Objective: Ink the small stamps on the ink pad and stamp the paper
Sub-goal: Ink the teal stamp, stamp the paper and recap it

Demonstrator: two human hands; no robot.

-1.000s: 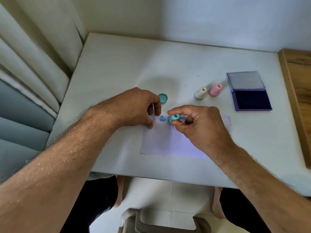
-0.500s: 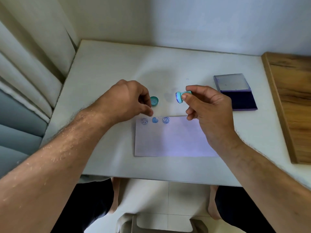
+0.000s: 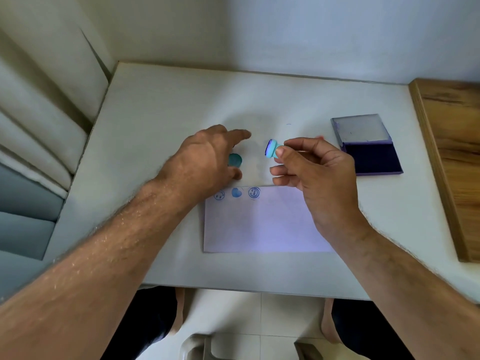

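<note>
My right hand [image 3: 311, 172] pinches a small teal stamp [image 3: 272, 148] above the table, its inked purple face turned left. My left hand [image 3: 205, 165] hovers with fingers spread over a teal cap [image 3: 235, 160] lying on the table, partly covering it. A pale lilac paper [image 3: 259, 222] lies in front of me with three blue prints along its top left edge: a face [image 3: 219, 195], a heart [image 3: 236, 193] and a round mark [image 3: 254, 192]. The open ink pad [image 3: 372, 158] sits to the right, lid raised behind it. My right hand hides the other stamps.
A wooden board [image 3: 452, 157] borders the white table [image 3: 155, 120] on the right. Cushions [image 3: 39, 126] lie along the left side. The wall rises right behind the table. My knees and a stool show below the front edge.
My right hand lifted the teal stamp off the paper, leaving a third print, and turned its face to the left. My left hand left the paper and opened over the teal cap.
</note>
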